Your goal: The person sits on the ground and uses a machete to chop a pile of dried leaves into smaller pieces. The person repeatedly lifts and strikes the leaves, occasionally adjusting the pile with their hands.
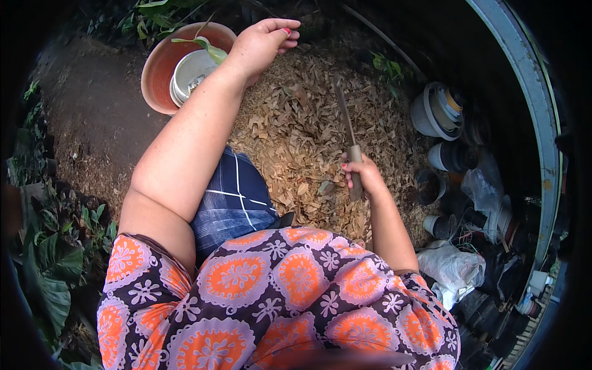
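My right hand (365,173) grips the wooden handle of a long-bladed knife (346,111). Its dark, narrow blade points away from me over a heap of dry, chopped leaves (300,138). Stretched far forward, my left hand (266,44) is past the heap's far left part, with no object visible in it and its fingers loosely apart. Beneath and left of that wrist stands a terracotta-coloured pot (155,78). Inside it sits a white plastic container (187,67), partly covered by my forearm. A green leaf (210,48) hangs over the container.
Stacked plastic pots (428,113), black pots (428,187) and plastic bags (455,268) line the right side, before a blue-grey metal beam (532,83). Leafy plants (58,263) grow at the left. Bare dark soil (97,111) lies left of the terracotta pot.
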`<state>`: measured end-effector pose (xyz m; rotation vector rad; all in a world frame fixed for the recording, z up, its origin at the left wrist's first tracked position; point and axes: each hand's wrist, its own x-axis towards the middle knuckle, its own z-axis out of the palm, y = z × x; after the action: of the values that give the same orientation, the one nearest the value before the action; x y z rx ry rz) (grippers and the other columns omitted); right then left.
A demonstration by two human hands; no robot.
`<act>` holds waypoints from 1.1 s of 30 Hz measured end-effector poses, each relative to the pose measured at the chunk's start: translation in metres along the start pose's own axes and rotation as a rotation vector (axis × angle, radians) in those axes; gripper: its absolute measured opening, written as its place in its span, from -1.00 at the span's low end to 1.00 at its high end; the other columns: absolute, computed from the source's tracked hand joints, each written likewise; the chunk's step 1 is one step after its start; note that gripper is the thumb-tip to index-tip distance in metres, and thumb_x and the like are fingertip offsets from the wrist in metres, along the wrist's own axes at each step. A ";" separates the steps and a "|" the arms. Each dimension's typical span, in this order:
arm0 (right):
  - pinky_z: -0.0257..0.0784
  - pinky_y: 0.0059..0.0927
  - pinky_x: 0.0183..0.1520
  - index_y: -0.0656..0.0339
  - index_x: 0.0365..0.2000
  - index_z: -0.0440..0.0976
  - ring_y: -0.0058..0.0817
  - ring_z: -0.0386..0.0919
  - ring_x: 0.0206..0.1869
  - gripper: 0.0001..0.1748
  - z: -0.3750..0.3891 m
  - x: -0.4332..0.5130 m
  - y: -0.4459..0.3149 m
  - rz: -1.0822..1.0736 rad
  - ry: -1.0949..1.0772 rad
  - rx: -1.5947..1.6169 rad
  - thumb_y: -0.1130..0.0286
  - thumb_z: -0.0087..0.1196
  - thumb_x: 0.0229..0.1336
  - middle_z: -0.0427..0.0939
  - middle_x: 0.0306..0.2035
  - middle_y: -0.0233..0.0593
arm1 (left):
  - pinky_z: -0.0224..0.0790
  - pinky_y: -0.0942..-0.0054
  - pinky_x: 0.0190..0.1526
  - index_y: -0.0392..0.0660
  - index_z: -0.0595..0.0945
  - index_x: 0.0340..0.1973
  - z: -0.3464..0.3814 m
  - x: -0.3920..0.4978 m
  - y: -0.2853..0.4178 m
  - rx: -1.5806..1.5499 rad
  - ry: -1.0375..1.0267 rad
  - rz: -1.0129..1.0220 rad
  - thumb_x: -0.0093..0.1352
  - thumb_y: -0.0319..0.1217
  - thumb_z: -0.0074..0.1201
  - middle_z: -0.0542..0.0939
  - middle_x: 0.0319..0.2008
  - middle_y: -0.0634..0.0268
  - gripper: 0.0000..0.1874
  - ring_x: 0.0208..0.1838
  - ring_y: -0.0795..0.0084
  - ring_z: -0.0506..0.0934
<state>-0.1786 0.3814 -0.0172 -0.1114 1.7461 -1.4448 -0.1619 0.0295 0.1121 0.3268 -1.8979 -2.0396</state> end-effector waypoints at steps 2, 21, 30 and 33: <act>0.39 -0.51 -0.54 0.28 0.00 0.35 -0.54 0.38 -0.65 -0.53 0.021 0.009 -0.026 -0.136 0.058 0.112 0.47 0.11 0.02 0.44 -0.55 -0.33 | 0.39 0.53 -0.02 -0.13 0.58 0.10 0.004 0.002 -0.001 -0.010 -0.017 0.008 0.50 -0.44 -0.13 0.63 -0.07 0.26 -0.70 -0.09 0.53 0.58; 0.32 -0.51 -0.59 0.28 -0.07 0.39 -0.60 0.40 -0.60 -0.60 -0.005 0.011 0.019 -0.372 0.186 0.062 0.47 0.13 0.03 0.50 -0.49 -0.34 | 0.39 0.53 -0.01 -0.12 0.57 0.11 -0.002 0.002 0.000 -0.006 -0.004 -0.040 0.51 -0.43 -0.15 0.62 -0.04 0.27 -0.69 -0.04 0.51 0.57; 0.36 -0.30 -0.60 0.23 -0.39 0.44 -0.43 0.34 -0.75 -0.82 -0.035 0.001 0.063 0.505 0.124 -0.166 0.35 0.13 0.02 0.38 -0.69 -0.30 | 0.39 0.52 0.01 -0.12 0.56 0.10 -0.002 0.001 0.001 -0.035 -0.012 -0.016 0.50 -0.44 -0.15 0.63 -0.05 0.27 -0.69 -0.02 0.49 0.59; 0.34 -0.44 -0.61 0.23 -0.20 0.41 -0.51 0.36 -0.70 -0.69 -0.026 -0.019 0.009 0.101 0.162 -0.079 0.38 0.16 0.01 0.42 -0.63 -0.34 | 0.39 0.50 0.04 -0.13 0.55 0.12 -0.006 0.000 -0.002 -0.010 -0.007 -0.026 0.50 -0.43 -0.14 0.62 -0.02 0.24 -0.68 0.00 0.47 0.58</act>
<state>-0.1792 0.4150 -0.0154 0.0527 1.9119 -1.3437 -0.1601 0.0241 0.1100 0.3438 -1.8958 -2.0690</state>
